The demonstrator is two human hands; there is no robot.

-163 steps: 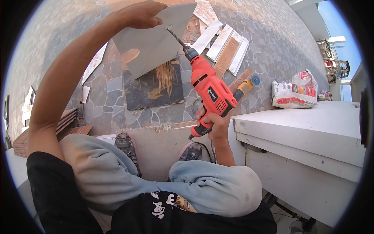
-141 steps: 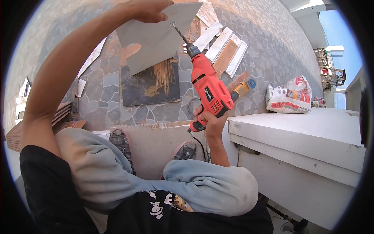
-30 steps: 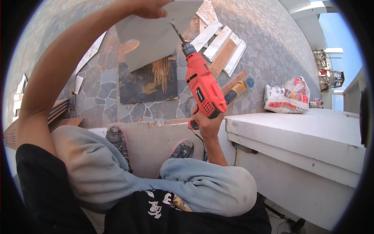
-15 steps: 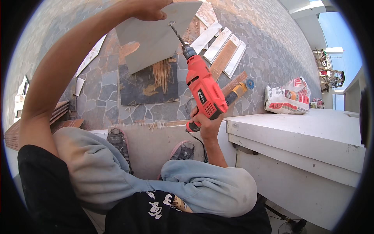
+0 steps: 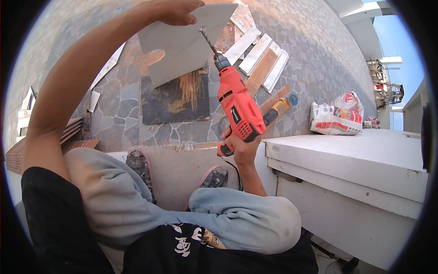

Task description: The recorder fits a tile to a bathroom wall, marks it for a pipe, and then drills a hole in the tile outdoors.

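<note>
My right hand (image 5: 245, 147) is wrapped round the handle of a red corded power drill (image 5: 239, 102). Its long spiral bit (image 5: 208, 40) points up and away, with the tip in front of a pale grey tile (image 5: 178, 55). Whether the tip touches the tile I cannot tell. My left hand (image 5: 179, 12) is closed on the tile's far edge and holds it tilted. A rounded notch cuts into the tile's left side. Below the tile lies a dark square slab (image 5: 175, 102) strewn with tan dust and splinters.
An angle grinder (image 5: 280, 107) with a blue disc lies right of the drill. Cut tile strips (image 5: 262, 57) are spread beyond it. A cement-type bag (image 5: 337, 114) stands by the white ledge (image 5: 346, 150) at right. Brown tiles (image 5: 39, 146) are stacked at left, on stone-patterned paving.
The tile and drill have shifted very slightly in the picture. Both hands keep their grip, and nothing else visibly differs.
</note>
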